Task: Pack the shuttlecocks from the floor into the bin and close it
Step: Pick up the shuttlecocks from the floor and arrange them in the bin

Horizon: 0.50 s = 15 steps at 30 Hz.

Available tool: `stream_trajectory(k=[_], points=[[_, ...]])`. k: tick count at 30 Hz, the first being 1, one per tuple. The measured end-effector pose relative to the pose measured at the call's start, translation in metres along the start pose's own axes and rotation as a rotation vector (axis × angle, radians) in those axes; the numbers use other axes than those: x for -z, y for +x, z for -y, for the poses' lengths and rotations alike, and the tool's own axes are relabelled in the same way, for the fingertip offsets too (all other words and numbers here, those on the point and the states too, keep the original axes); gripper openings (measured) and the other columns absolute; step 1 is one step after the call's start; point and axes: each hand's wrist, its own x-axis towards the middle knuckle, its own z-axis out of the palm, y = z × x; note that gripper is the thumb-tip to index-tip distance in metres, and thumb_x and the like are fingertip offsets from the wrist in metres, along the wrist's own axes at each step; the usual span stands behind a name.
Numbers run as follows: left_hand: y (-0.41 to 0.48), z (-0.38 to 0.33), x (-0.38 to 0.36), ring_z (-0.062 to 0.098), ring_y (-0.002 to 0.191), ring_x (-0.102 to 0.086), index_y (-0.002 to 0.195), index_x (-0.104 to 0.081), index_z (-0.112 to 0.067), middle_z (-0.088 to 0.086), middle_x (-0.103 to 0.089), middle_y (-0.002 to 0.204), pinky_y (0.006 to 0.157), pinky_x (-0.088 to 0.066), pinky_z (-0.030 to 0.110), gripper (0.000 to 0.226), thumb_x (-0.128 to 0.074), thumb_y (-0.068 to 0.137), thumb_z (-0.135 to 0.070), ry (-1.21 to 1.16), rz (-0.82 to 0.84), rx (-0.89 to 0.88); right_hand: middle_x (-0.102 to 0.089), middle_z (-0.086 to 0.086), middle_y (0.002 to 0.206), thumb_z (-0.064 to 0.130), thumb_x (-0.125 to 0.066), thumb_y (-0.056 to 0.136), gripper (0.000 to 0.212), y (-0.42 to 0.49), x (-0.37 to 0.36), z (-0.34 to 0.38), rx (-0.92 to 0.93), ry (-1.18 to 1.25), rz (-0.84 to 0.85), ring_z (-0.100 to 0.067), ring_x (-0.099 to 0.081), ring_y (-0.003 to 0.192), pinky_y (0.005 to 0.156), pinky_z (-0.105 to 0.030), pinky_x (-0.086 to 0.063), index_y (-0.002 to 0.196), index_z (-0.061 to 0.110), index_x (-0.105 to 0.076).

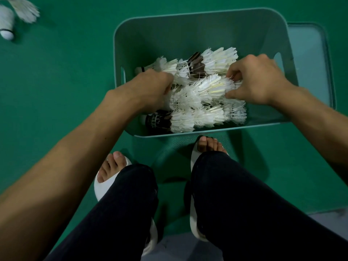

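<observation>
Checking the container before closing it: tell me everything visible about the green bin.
The bin is a teal, plastic-looking rectangular tub with rounded corners and a slot handle cut in each short wall. It stands upright and open on the green floor, just beyond the person's feet, partly filled with shuttlecocks. The left hand and right hand reach inside, gripping shuttlecocks. A matching lid seems to lie flat at its right.

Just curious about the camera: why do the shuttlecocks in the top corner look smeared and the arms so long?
Head view: the shuttlecocks on the floor sit at the frame's edge and are blurred; the wide-angle lens stretches the forearms and bows the bin; the shuttlecocks in the bin are sharp; light is dim, with a soft shadow below the bin.
</observation>
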Motion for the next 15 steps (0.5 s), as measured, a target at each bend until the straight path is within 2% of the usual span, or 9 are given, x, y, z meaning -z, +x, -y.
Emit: stream_trajectory(k=[3, 5, 8, 12, 15], points=[[-0.001, 0.002, 0.000, 0.029, 0.084, -0.053, 0.104, -0.045, -0.013, 0.008, -0.053, 0.090, 0.066, -0.037, 0.035, 0.027, -0.066, 0.088, -0.007, -0.042, -0.053, 0.016, -0.076, -0.009, 0.099, 0.035, -0.091, 0.067, 0.048, 0.000, 0.000, 0.000, -0.004, 0.049, 0.004, -0.034, -0.068, 0.099, 0.094, -0.044, -0.054, 0.109, 0.017, -0.074], [-0.001, 0.002, -0.001, 0.028, 0.087, -0.055, 0.112, -0.043, -0.010, 0.009, -0.057, 0.096, 0.069, -0.040, 0.036, 0.039, -0.072, 0.087, -0.011, -0.073, -0.059, 0.028, -0.076, -0.010, 0.101, 0.033, -0.091, 0.068, 0.051, 0.000, -0.003, 0.000, -0.002, 0.053, 0.010, -0.034, -0.068, 0.100, 0.095, -0.043, -0.053, 0.113, 0.016, -0.073], [0.002, 0.005, -0.002, 0.028, 0.090, -0.054, 0.114, -0.052, -0.005, 0.011, -0.059, 0.101, 0.072, -0.043, 0.034, 0.057, -0.088, 0.074, -0.023, -0.024, -0.018, 0.078, -0.075, -0.011, 0.102, 0.032, -0.090, 0.070, 0.053, 0.000, -0.006, 0.000, 0.006, 0.036, 0.017, -0.035, -0.068, 0.101, 0.094, -0.044, -0.054, 0.117, 0.017, -0.072], [0.007, 0.009, -0.007, 0.030, 0.092, -0.059, 0.101, -0.062, -0.010, 0.010, -0.063, 0.099, 0.083, -0.056, 0.043, 0.048, -0.089, 0.072, -0.037, 0.014, 0.043, 0.118, -0.075, -0.011, 0.102, 0.032, -0.088, 0.070, 0.053, 0.001, -0.007, -0.001, 0.022, 0.030, 0.008, -0.036, -0.068, 0.100, 0.093, -0.046, -0.055, 0.118, 0.018, -0.071], [0.007, 0.010, -0.010, 0.031, 0.077, -0.058, 0.082, -0.057, -0.012, 0.014, -0.067, 0.091, 0.072, -0.055, 0.042, 0.032, -0.083, 0.082, -0.031, 0.063, -0.059, 0.096, -0.076, -0.011, 0.102, 0.030, -0.089, 0.070, 0.050, 0.002, -0.004, -0.001, 0.028, 0.043, -0.005, -0.034, -0.069, 0.100, 0.094, -0.043, -0.054, 0.116, 0.016, -0.073]])
